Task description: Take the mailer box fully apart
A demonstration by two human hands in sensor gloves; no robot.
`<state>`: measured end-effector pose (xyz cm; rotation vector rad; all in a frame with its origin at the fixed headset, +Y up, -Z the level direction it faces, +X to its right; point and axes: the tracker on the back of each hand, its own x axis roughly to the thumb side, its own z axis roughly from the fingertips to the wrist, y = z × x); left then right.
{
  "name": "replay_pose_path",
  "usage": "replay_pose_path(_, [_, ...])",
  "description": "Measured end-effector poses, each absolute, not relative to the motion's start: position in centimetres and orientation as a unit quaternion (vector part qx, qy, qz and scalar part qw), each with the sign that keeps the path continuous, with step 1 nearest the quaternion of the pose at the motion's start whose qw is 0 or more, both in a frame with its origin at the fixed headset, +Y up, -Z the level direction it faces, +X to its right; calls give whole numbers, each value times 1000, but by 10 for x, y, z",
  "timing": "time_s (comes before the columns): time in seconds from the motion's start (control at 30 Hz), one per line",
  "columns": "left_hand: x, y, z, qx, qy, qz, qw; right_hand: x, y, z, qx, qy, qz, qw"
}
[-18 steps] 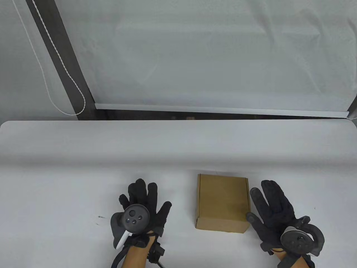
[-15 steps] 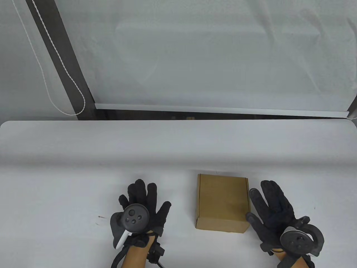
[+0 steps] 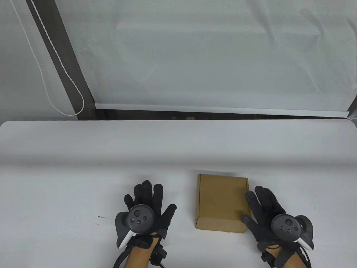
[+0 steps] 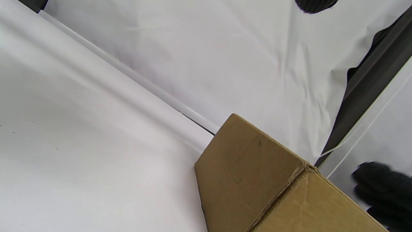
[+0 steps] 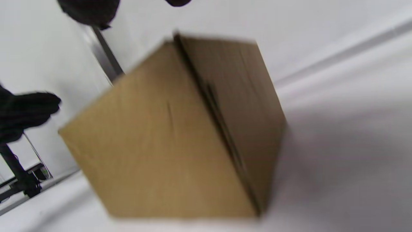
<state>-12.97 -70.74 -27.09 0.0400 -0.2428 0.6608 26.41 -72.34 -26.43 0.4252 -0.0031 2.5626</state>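
Closed brown mailer box (image 3: 222,202) sits on the white table (image 3: 69,178), near the front edge, right of centre. Right hand (image 3: 265,212) is open, fingers spread, palm down, thumb and index finger at the box's right side; actual contact cannot be told, nothing is gripped. Left hand (image 3: 145,209) is also open and flat, holding nothing, apart from the box on its left with bare table between them. Box looks like thin corrugated cardboard: probably light, stiff along the panels, bending only at creases, matte surface so not slippery for gloves, and likely to tear at tabs if yanked. It would probably slide on the smooth table when pushed from one side, so one hand should steady it. Best hold looks like the lid's front lip at the near face (image 3: 221,224), where the seam shows in the right wrist view (image 5: 219,106); lift there while the other hand pins the base. Plenty of open table behind and to the left for laying flaps flat; little room toward the person. Task judged not started, box fully assembled.
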Motion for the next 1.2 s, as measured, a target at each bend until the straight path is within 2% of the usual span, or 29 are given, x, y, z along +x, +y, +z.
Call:
replay_pose_path(0.1, [-125, -708, -271, 6, -131, 311, 941, 262, -748, -271, 152, 149, 931, 295])
replay_pose_path(0.13, [-123, -709, -272, -5, -136, 304, 943, 261, -756, -271, 153, 190, 909, 338])
replay_pose_path(0.2, [-120, -712, -273, -39, -146, 296, 943, 257, -760, -272, 163, 164, 884, 405])
replay_pose_path(0.33, [-110, -720, -276, -121, -203, 281, 930, 247, -759, -270, 196, 178, 888, 376])
replay_pose_path(0.5, [-98, -732, -277, -247, -227, 237, 912, 231, -761, -266, 225, 190, 873, 389])
replay_pose_path(0.6, [-89, -740, -275, -287, -223, 202, 910, 228, -762, -265, 230, 189, 872, 388])
replay_pose_path(0.7, [-81, -739, -274, -270, -216, 170, 923, 230, -763, -264, 240, 182, 866, 399])
replay_pose_path(1.03, [-79, -731, -273, -201, -237, 190, 931, 230, -759, -263, 239, 157, 865, 412])
replay_pose_path(1.13, [-80, -724, -272, -153, -249, 217, 931, 235, -755, -263, 233, 124, 867, 423])
replay_pose_path(1.2, [-80, -715, -269, -95, -264, 253, 926, 240, -750, -263, 214, 59, 867, 445])
